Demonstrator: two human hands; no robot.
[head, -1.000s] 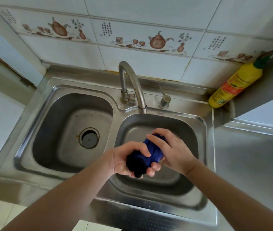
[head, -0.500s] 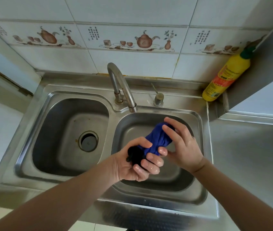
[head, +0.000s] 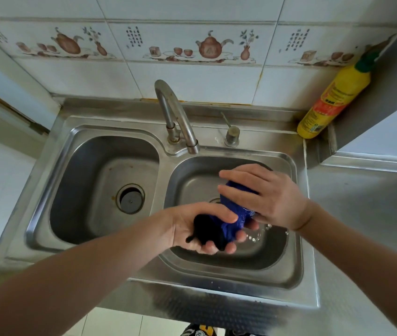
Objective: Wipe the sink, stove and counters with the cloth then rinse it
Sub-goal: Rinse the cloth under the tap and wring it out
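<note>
Left hand point(head: 198, 229) grips near end of blue cloth point(head: 235, 214), right hand point(head: 269, 196) wraps far end | cloth bunched over right basin of sink point(head: 299, 263), drops falling | likely soft, waterlogged, slippery: hold both ends, twist | faucet point(head: 175, 115) beyond.

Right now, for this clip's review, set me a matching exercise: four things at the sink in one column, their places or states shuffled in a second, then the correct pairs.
Column one:
1. cloth
2. yellow bottle
3. faucet
4. left basin

Column two:
A. leaning in the back right corner against the wall
B. holds nothing but its drain
C. gripped by the left hand and the right hand, dripping water
D. spout reaches toward the right basin

Pairs: 1-C, 2-A, 3-D, 4-B
</note>
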